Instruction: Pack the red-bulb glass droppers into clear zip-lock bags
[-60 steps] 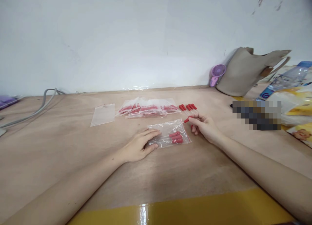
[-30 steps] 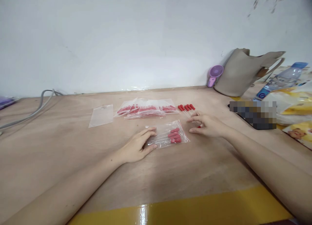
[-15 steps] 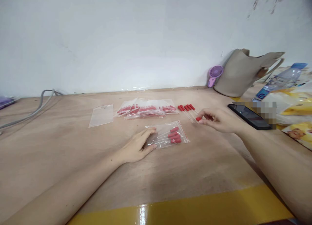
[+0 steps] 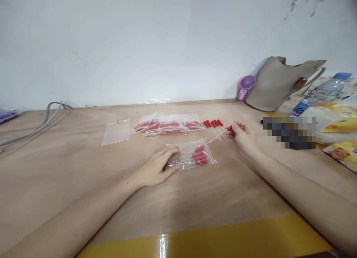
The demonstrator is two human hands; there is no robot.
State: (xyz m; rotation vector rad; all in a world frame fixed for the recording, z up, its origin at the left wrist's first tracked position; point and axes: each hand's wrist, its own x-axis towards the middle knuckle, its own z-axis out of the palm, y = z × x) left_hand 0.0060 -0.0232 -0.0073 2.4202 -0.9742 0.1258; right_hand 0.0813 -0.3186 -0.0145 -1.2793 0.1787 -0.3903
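My left hand (image 4: 158, 166) lies with thumb and fingers apart across the left end of a clear zip bag (image 4: 186, 155). Inside that bag are several droppers with red rubber bulbs (image 4: 200, 153), their thin clear stems pointing left. In a pinch at its red bulb, my right hand (image 4: 244, 139) grips a single dropper (image 4: 219, 135), held right of the bag with its stem slanting down-left towards the bag's red-lined edge. Behind that stem, several loose droppers (image 4: 214, 123) lie in a row on the table.
Several bags of red-bulbed droppers (image 4: 169, 126) lie overlapped behind the bag; a flat clear bag (image 4: 116, 133) lies left of them. At right are a purple fan (image 4: 247, 83), beige bag (image 4: 272, 85), water bottle (image 4: 320, 94) and blurred dark object (image 4: 290, 133). Grey cable (image 4: 46, 118) runs at left.
My right hand has turned and shifted slightly, lifting the dropper so its stem now points down-left towards the bag. My left hand and the bag have stayed put.
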